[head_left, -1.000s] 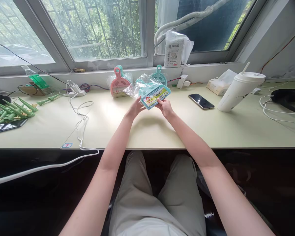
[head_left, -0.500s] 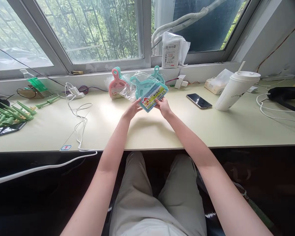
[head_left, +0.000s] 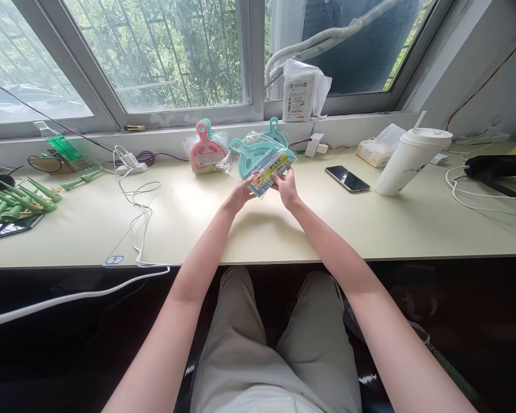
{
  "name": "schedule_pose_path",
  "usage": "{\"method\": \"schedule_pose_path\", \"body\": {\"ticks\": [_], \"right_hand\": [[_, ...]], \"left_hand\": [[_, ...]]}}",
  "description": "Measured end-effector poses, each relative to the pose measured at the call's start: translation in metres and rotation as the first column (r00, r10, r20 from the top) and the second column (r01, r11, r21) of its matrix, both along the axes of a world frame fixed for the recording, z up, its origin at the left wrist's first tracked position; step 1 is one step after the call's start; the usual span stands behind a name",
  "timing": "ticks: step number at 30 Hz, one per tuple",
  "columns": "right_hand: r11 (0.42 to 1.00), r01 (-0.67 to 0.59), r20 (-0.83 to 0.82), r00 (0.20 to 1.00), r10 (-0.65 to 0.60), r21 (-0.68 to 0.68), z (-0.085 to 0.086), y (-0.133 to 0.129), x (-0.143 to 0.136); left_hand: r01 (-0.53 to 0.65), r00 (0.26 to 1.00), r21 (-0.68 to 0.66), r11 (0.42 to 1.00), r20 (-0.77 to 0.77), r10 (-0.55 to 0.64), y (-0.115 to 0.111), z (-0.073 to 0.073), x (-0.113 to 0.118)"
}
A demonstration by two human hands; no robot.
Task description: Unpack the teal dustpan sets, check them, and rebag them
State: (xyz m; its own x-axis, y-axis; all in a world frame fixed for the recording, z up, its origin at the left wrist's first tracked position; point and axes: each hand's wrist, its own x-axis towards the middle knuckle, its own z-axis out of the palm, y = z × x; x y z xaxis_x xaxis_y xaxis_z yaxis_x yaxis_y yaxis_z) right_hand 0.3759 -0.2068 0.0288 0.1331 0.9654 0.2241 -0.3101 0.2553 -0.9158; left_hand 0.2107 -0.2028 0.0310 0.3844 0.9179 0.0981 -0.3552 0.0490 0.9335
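Where the window (head_left: 155,57) lets in light, your long pale desk (head_left: 189,229) runs below it and carries most of the things here. The big white cup (head_left: 408,160) is on your right, well apart from your hands, maybe so nobody bumps it. Near the wall, the pink brush and pan set (head_left: 206,152) stands up with its handle on top, and a teal one shows just behind it. The back teal set (head_left: 274,127) stands up there too, perhaps so each one takes up little room.

The teal set in the clear bag (head_left: 251,158) is up off the desk, in front of you and between your two hands. It is tilted, with its handle up and to the left. Its bright label (head_left: 269,170) faces you, maybe so you can see it well. The phone (head_left: 347,179) lies flat to the right of it.

Your left hand (head_left: 239,196) has its fingers closed on the low left corner. Your right hand (head_left: 286,186) pinches the low right edge, with the thumb on the front. So the set sits just past your fingers and touches them on both sides, which likely keeps it steady.
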Motion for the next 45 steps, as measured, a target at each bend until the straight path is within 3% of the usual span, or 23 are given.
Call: {"method": "schedule_pose_path", "body": {"ticks": [4, 10, 15, 18, 21, 27, 34, 41, 45], "right_hand": [[1.0, 0.017, 0.031, 0.999, -0.017, -0.006, -0.002, 0.004, 0.002], [1.0, 0.024, 0.031, 0.999, -0.024, 0.002, -0.001, 0.006, 0.01], [1.0, -0.017, 0.017, 1.0, 0.017, 0.003, 0.003, 0.003, 0.009], [1.0, 0.013, 0.0, 1.0, -0.013, -0.008, 0.008, 0.0, 0.007], [0.999, 0.042, -0.012, 0.999, -0.042, 0.02, 0.013, -0.003, 0.008], [0.994, 0.091, -0.023, 0.996, -0.089, 0.066, 0.018, -0.004, 0.012], [0.998, 0.03, 0.012, 0.999, -0.03, 0.055, 0.014, -0.007, 0.004], [0.995, 0.095, -0.022, 0.995, -0.094, 0.034, 0.009, -0.004, 0.006], [0.999, 0.03, -0.06, 0.998, -0.031, -0.026, 0.011, 0.0, 0.011]], "left_hand": [[-0.04, 0.998, 0.047, 0.998, 0.041, 0.038, -0.002, -0.001, 0.005], [-0.053, 0.998, 0.037, 0.998, -0.02, 0.053, -0.005, -0.002, 0.011], [-0.125, 0.988, 0.082, 0.989, 0.098, 0.116, -0.005, 0.004, 0.013], [-0.136, 0.988, 0.09, 0.987, 0.086, 0.128, -0.007, 0.005, 0.016], [-0.099, 0.995, 0.097, 0.99, 0.011, 0.098, -0.013, 0.004, 0.021], [0.077, 0.994, 0.083, 0.994, -0.082, -0.07, -0.022, 0.007, 0.03], [-0.213, 0.967, 0.09, 0.973, 0.164, 0.197, -0.009, 0.005, 0.025], [-0.112, 0.987, 0.104, 0.988, 0.123, 0.099, -0.015, 0.001, 0.029], [-0.128, 0.983, 0.098, 0.987, 0.143, 0.113, -0.019, 0.004, 0.031]]}}
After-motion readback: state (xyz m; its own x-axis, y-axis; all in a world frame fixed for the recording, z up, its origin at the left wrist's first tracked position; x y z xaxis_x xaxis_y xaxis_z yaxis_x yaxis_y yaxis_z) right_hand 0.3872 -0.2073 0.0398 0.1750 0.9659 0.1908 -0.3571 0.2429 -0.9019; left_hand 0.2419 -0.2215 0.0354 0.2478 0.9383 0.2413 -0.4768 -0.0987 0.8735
